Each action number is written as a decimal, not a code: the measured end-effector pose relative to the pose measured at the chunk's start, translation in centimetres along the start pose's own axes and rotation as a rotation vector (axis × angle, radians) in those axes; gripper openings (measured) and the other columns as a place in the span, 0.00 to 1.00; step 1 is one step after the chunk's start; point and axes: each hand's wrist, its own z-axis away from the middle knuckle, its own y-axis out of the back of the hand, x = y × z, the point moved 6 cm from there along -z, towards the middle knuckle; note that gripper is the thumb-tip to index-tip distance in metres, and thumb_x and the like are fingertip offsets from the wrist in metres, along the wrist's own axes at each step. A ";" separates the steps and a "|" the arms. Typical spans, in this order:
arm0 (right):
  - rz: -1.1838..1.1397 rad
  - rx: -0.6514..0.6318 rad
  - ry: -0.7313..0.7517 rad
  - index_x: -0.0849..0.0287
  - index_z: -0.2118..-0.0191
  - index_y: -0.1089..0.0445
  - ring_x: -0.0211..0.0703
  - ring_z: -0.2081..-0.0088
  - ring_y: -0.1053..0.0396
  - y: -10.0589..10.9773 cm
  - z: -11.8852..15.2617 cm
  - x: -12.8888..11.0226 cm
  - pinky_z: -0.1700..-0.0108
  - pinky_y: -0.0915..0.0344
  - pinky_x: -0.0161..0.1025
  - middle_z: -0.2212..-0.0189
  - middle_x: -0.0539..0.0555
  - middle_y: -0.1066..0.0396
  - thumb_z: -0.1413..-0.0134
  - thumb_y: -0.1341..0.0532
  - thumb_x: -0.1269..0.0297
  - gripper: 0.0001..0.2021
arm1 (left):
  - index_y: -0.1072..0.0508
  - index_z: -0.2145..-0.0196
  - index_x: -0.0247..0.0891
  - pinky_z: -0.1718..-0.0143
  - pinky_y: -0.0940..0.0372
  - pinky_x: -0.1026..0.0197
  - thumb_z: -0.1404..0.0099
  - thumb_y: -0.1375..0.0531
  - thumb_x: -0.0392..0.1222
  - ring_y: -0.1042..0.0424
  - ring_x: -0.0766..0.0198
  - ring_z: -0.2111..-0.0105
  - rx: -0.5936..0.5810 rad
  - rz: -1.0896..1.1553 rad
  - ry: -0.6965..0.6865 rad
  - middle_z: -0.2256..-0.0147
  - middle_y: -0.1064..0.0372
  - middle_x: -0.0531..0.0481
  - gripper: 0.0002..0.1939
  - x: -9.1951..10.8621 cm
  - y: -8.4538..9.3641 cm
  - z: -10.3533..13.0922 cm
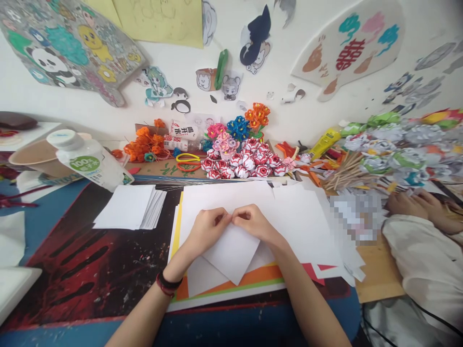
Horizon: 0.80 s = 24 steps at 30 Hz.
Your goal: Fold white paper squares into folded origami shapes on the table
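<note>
Atop the sheet pile, your L hand and R hand hold the white paper square at its far corner, in two narrow pinches set close together, prob. so both steer the same spot; its near corner points toward you. White squares sit stacked to your L, prob. for quick reach

I see a white wall hung with painted fan-shaped panels and cartoon cutouts behind a blue-edged counter.
</note>
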 end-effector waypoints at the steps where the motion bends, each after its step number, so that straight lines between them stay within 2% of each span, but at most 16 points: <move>1: 0.002 0.014 -0.001 0.63 0.79 0.30 0.34 0.76 0.43 0.0 0.0 0.0 0.74 0.49 0.32 0.82 0.47 0.41 0.54 0.44 0.69 0.08 | 0.28 0.74 0.37 0.71 0.46 0.65 0.35 0.47 0.45 0.36 0.67 0.75 0.012 0.008 0.002 0.78 0.33 0.54 0.15 0.1 0.1 0.0; 10: -0.051 0.003 0.004 0.63 0.80 0.31 0.33 0.76 0.45 0.0 0.1 -0.4 0.75 0.50 0.32 0.82 0.47 0.42 0.55 0.44 0.70 0.08 | 0.25 0.74 0.36 0.68 0.43 0.65 0.36 0.45 0.44 0.33 0.66 0.73 0.035 0.046 -0.013 0.75 0.28 0.52 0.14 0.8 0.7 0.1; 15: -0.064 0.003 0.002 0.64 0.79 0.30 0.33 0.77 0.44 0.2 0.1 -0.1 0.74 0.49 0.31 0.82 0.47 0.40 0.55 0.43 0.69 0.08 | 0.25 0.74 0.36 0.69 0.43 0.65 0.37 0.45 0.44 0.33 0.66 0.73 0.048 0.045 -0.017 0.76 0.28 0.52 0.13 0.4 1.2 0.0; 19: -0.096 -0.007 0.014 0.64 0.79 0.30 0.32 0.77 0.41 0.6 0.2 -0.2 0.74 0.47 0.31 0.82 0.47 0.38 0.56 0.42 0.70 0.07 | 0.25 0.74 0.36 0.69 0.43 0.66 0.37 0.44 0.46 0.34 0.66 0.72 0.115 0.060 -0.004 0.75 0.29 0.53 0.14 -0.5 2.9 -0.1; 24: -0.139 -0.007 -0.059 0.63 0.81 0.31 0.34 0.80 0.37 1.6 0.7 0.1 0.76 0.40 0.32 0.83 0.49 0.34 0.57 0.43 0.70 0.07 | 0.26 0.74 0.35 0.70 0.43 0.65 0.38 0.43 0.51 0.35 0.65 0.72 0.277 0.087 0.070 0.74 0.30 0.52 0.17 -2.7 6.4 0.1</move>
